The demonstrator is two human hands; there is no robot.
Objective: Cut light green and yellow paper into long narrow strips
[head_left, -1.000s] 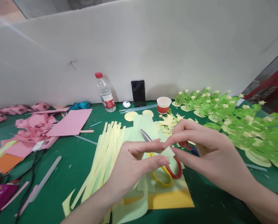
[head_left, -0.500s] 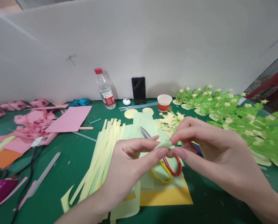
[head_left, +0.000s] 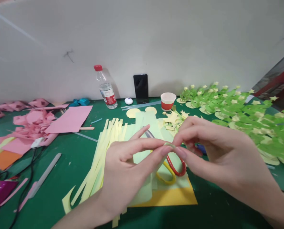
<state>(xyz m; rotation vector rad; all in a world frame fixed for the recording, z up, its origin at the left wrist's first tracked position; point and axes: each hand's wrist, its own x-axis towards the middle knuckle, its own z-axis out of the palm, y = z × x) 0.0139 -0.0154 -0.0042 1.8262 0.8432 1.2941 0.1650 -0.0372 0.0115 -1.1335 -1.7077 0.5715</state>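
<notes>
Between both hands' fingertips is a small piece of light green paper (head_left: 169, 144), mostly hidden by the fingers. My left hand (head_left: 129, 168) pinches it between thumb and forefinger, with another finger stretched out. My right hand (head_left: 213, 152) pinches its other end, fingers curled. Beneath the hands lie scissors (head_left: 172, 165) with one red and one yellow handle loop, their blades partly covered by my left hand. They rest on light green paper sheets (head_left: 145, 122) over a yellow-orange sheet (head_left: 172, 197). Pale yellow-green paper strips (head_left: 106, 149) lie to the left.
Paper stars (head_left: 172, 118) lie in a pile before a red-and-white cup (head_left: 168, 101). Many green paper plants (head_left: 246, 121) stand at right. A phone (head_left: 141, 89) and water bottle (head_left: 106, 90) stand by the wall. Pink paper (head_left: 69, 119) and a black cable (head_left: 32, 171) are left.
My left hand has turned, its free finger now rising higher, and the green paper piece shows less between the fingertips. A rounded green sheet below has shifted right. The view has tilted slightly.
</notes>
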